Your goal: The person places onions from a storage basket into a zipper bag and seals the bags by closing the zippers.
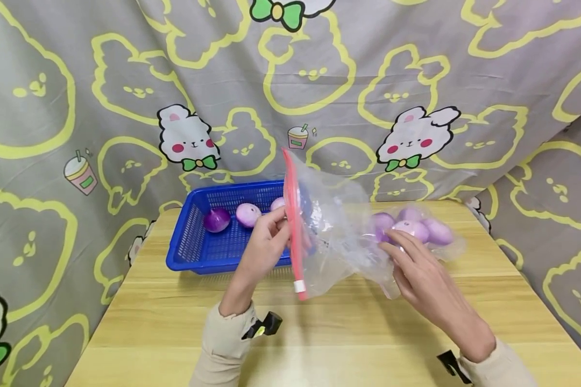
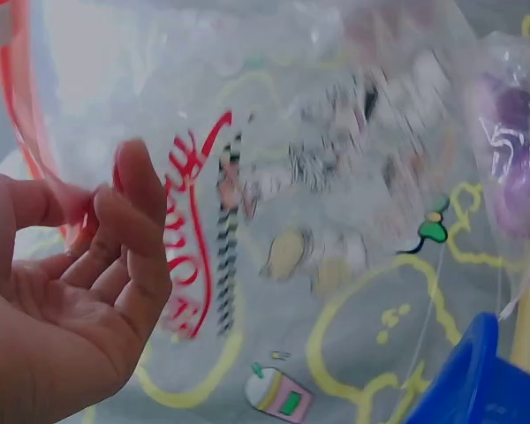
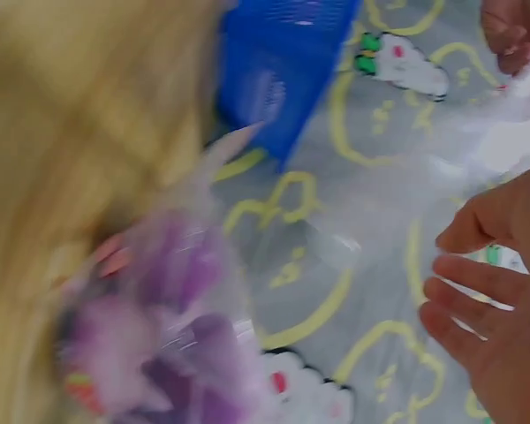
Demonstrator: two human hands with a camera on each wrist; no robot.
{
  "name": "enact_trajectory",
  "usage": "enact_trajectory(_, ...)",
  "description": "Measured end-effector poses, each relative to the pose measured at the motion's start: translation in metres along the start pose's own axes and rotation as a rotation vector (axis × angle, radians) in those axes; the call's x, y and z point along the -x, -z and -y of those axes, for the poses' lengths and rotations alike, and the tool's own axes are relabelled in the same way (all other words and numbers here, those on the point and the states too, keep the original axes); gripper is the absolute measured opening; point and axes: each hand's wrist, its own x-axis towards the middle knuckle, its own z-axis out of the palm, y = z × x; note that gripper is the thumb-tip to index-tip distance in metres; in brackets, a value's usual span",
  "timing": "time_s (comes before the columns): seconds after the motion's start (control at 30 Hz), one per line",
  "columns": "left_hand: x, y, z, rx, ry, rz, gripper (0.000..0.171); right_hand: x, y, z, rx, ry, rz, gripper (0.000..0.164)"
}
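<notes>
A clear zip bag (image 1: 334,231) with a red slider strip (image 1: 294,231) hangs upright in front of me; red lettering and a checkered band show on it in the left wrist view. My left hand (image 1: 267,242) pinches the bag's red-edged mouth between thumb and fingers. Beside the bag's far end is my right hand (image 1: 426,279), its fingers loosely extended; whether they touch the plastic I cannot tell. Behind that hand, a second clear bag (image 3: 172,331) holds several purple onions (image 1: 411,231). The blue basket (image 1: 193,263) contains onions too, among them a dark purple one (image 1: 217,220).
The basket and the filled bag stand toward the back of a wooden table (image 1: 348,344). A grey curtain (image 1: 252,86) with yellow outlines and cartoon bunnies hangs right behind the table and along its sides.
</notes>
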Motion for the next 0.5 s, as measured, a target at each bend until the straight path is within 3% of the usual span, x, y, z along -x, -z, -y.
enact_trajectory(0.13,0.005,-0.011,-0.008,-0.101,-0.035,-0.054,0.013,-0.016,0.007,0.019,-0.046,-0.060,0.000,0.042)
enact_trajectory(0.23,0.010,-0.020,-0.013,-0.201,-0.030,-0.064,0.011,-0.033,0.016,0.041,-0.121,-0.086,-0.084,0.039)
enact_trajectory(0.37,0.016,-0.034,-0.018,-0.360,-0.060,0.010,0.009,-0.054,0.027,0.071,-0.241,-0.156,-0.127,0.039)
enact_trajectory(0.5,0.021,-0.049,-0.023,-0.525,-0.127,0.106,0.010,-0.071,0.030,0.090,-0.202,-0.281,-0.007,0.049)
